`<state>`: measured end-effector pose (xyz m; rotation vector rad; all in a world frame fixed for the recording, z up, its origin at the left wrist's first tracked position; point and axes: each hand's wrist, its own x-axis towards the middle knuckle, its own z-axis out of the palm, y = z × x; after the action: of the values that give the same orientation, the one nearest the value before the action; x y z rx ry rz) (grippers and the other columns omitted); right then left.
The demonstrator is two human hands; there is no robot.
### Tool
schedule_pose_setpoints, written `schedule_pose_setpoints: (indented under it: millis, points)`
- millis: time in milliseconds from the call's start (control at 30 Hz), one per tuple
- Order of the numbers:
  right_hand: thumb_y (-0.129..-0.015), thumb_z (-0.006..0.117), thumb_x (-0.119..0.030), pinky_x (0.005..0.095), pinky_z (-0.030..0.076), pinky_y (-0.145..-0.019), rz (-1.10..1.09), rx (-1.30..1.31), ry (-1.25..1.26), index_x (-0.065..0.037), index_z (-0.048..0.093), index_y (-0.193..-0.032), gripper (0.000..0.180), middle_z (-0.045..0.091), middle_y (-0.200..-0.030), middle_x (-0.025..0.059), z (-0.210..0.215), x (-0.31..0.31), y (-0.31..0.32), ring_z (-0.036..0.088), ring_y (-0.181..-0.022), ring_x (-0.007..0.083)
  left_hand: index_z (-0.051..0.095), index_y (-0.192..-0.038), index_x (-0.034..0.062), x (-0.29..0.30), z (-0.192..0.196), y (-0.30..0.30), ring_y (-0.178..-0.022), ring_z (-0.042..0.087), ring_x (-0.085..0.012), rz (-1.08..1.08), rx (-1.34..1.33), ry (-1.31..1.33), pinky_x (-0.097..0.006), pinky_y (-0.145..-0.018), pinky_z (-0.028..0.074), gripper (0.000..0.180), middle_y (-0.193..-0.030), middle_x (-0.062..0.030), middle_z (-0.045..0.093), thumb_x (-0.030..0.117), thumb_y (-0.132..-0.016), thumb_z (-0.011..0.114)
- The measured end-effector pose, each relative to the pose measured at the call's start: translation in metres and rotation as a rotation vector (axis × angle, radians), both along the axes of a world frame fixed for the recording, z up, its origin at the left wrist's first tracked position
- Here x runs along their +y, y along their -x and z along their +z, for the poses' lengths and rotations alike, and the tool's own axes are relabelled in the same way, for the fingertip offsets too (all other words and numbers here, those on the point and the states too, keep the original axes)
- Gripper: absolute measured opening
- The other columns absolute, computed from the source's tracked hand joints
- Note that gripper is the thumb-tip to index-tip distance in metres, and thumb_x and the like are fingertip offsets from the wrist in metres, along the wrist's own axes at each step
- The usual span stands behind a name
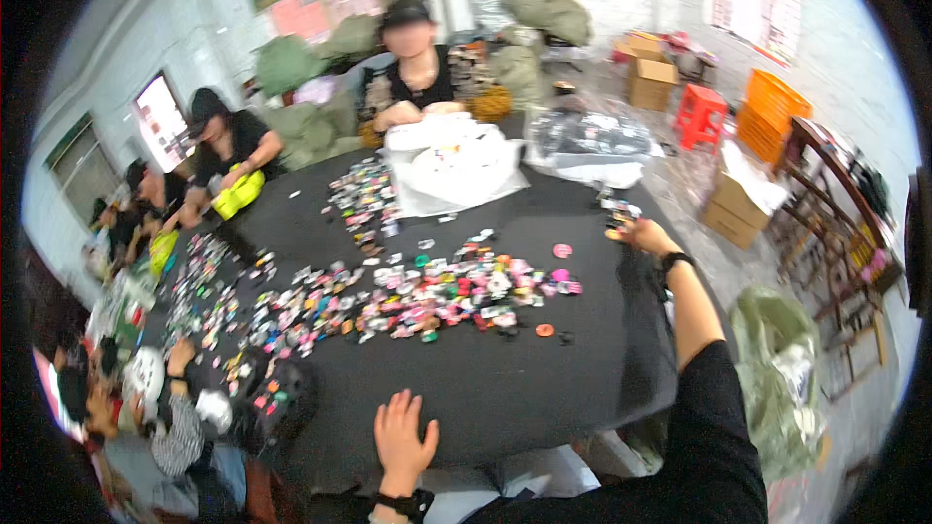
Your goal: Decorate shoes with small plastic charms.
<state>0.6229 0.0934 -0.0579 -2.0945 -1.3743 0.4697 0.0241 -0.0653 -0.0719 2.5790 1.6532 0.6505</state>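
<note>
My left hand (403, 439) lies flat near the front edge of the black-covered table (485, 388), fingers spread, holding nothing. My right arm stretches out to the table's far right edge. There my right hand (641, 236) is bent over a small cluster of little coloured pieces (617, 209), its fingers curled in. What lies between those fingers is too small to make out. A long heap of small flat pieces (466, 286), pink, white, red, green and black, spreads across the middle. An orange round piece (545, 330) and a pink one (562, 250) lie apart at its right end.
Across the table a person handles a white plastic bag (456, 184). Clear plastic packaging (592, 136) lies at the far right corner. More people work along the left; one holds a yellow-green bundle (239, 194). A green sack (772, 359), cartons (733, 204) and a red stool (701, 116) stand right.
</note>
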Motion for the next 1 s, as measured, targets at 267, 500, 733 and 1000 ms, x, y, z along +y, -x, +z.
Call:
schedule_pose_setpoints:
  millis: [267, 500, 733, 1000]
  points:
    - [-0.082, 0.062, -0.010, 0.0331, 0.048, -0.074, 0.150, -0.135, -0.210, 0.003, 0.067, -0.095, 0.020, 0.067, -0.085, 0.0116, -0.015, -0.003, -0.019, 0.062, -0.079, 0.0207, 0.056, -0.126, 0.0035, 0.001, 0.005, -0.006, -0.129, 0.044, -0.0292, -0.055, -0.052, -0.014, -0.047, -0.108, 0.030, 0.048, -0.136, -0.0150, 0.051, 0.035, -0.090, 0.054]
    - [-0.078, 0.062, -0.006, 0.0278, 0.047, -0.061, 0.394, 0.117, 0.037, -0.001, 0.065, -0.107, 0.029, 0.065, -0.092, 0.0046, -0.073, 0.043, -0.007, 0.058, -0.072, 0.0146, 0.053, -0.129, 0.0059, -0.008, -0.001, 0.007, -0.132, 0.041, -0.0282, 0.015, -0.033, 0.008, -0.046, -0.111, 0.027, 0.049, -0.141, -0.0136, 0.046, 0.036, -0.090, 0.053]
    - [-0.068, 0.067, -0.006, 0.0334, 0.046, -0.087, 0.217, -0.279, -0.055, -0.003, 0.059, -0.120, 0.053, 0.063, -0.103, 0.0097, -0.095, 0.057, -0.066, 0.060, -0.103, 0.0240, 0.052, -0.130, 0.0054, -0.007, 0.001, 0.006, -0.133, 0.040, -0.0282, -0.017, -0.065, 0.003, -0.047, -0.112, 0.025, 0.050, -0.141, -0.0143, 0.045, 0.036, -0.091, 0.052]
    - [-0.084, 0.059, -0.003, 0.0277, 0.046, -0.081, 0.424, 0.112, -0.201, -0.005, 0.052, -0.128, 0.044, 0.057, -0.120, 0.0058, -0.021, -0.006, 0.072, 0.054, -0.100, 0.0165, 0.051, -0.130, 0.0041, -0.009, -0.001, 0.008, -0.135, 0.037, -0.0286, 0.014, -0.058, 0.032, -0.047, -0.112, 0.025, 0.049, -0.142, -0.0149, 0.044, 0.036, -0.093, 0.050]
